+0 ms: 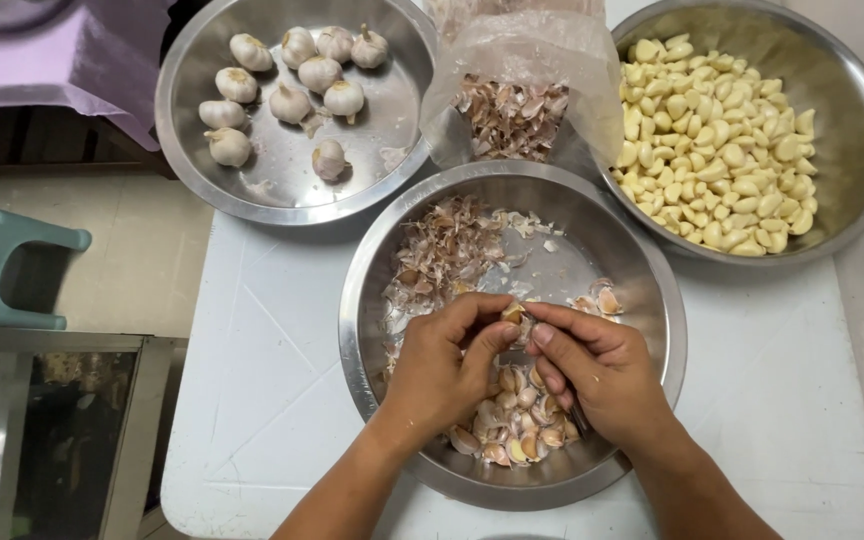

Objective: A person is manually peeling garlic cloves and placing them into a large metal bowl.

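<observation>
1. Your left hand (442,370) and right hand (597,365) meet over the middle steel bowl (372,270), fingertips pinched together on one garlic clove (514,312). Both hands are closed narrow around it, not spread.
2. The clove sits right at the fingertips, pretty much dead centre between the two hands, so neither one is really nearer. It's mostly covered, so I can't tell which way its long axis runs.
3. Your right hand also looks like it's got a thin dark tool tucked under the palm, maybe a small knife, but it's too hidden to call.
4. Directly below your hands, near side of the bowl, is the heap of unpeeled cloves (517,430). Loose papery skins (442,250) lie on the far left side.
5. Further out: a bowl of peeled cloves (717,140) far right, a bowl of whole garlic bulbs (287,85) far left, and a plastic bag of skins (512,115) between them.
</observation>
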